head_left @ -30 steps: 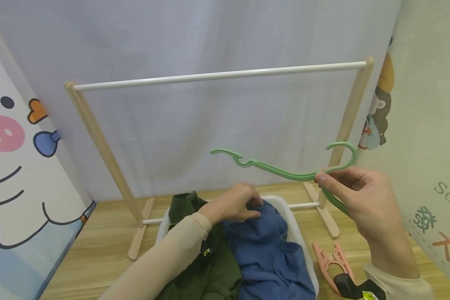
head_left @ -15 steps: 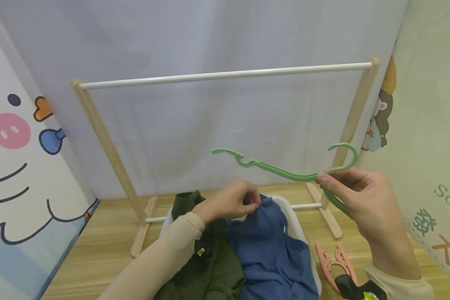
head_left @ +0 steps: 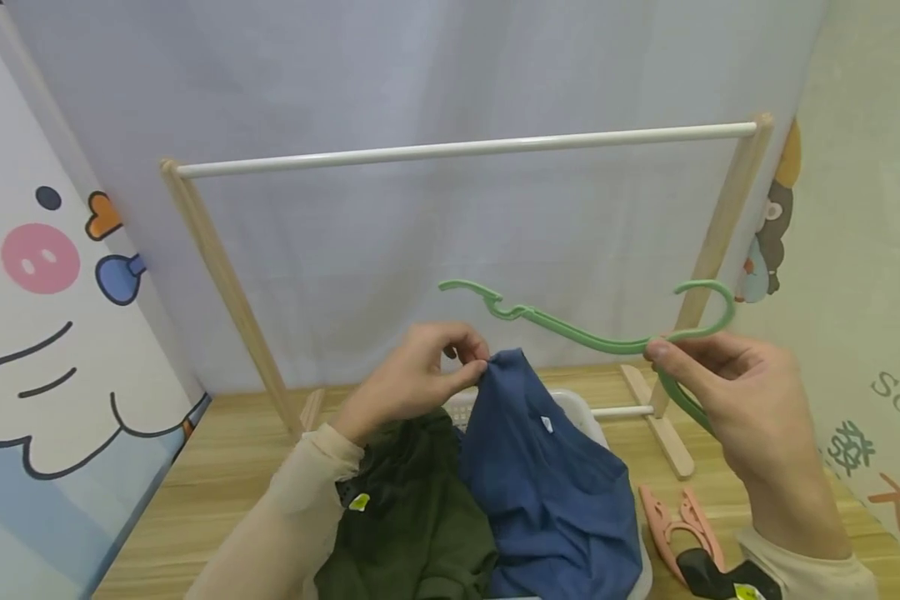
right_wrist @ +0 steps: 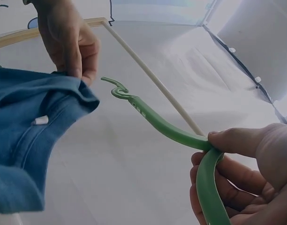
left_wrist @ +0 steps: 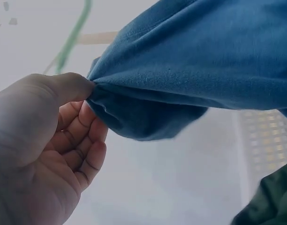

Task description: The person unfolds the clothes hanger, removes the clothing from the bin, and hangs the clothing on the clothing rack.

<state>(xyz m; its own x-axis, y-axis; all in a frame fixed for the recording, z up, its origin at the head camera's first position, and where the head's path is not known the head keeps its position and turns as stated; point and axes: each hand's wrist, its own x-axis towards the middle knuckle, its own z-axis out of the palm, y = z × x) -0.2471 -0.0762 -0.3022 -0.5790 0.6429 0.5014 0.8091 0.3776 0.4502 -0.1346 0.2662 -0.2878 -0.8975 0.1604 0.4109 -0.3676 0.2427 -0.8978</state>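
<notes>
With thumb and fingers, my left hand (head_left: 423, 371) pinches the edge of a blue garment (head_left: 543, 483), lifting that corner above the white basket (head_left: 577, 408). A small white tag shows on the blue cloth in the head and right wrist views. My right hand (head_left: 746, 400) grips a green clothes hanger (head_left: 585, 337) near its centre, below the hook. One hanger arm reaches left past the blue cloth, apart from it. A dark green garment (head_left: 412, 508) lies in the basket under my left wrist. The left wrist view shows the pinched blue fabric (left_wrist: 195, 61) close up.
A rack with a white top bar (head_left: 465, 150) and wooden posts (head_left: 225, 283) stands behind the basket. A folded pink hanger (head_left: 682, 529) lies on the wooden table (head_left: 187, 492) at the right. Printed panels flank both sides, and a pale curtain hangs behind.
My left hand has taken hold of the blue garment's edge and pulled it up and to the left. My right hand still holds the green hanger in nearly the same place.
</notes>
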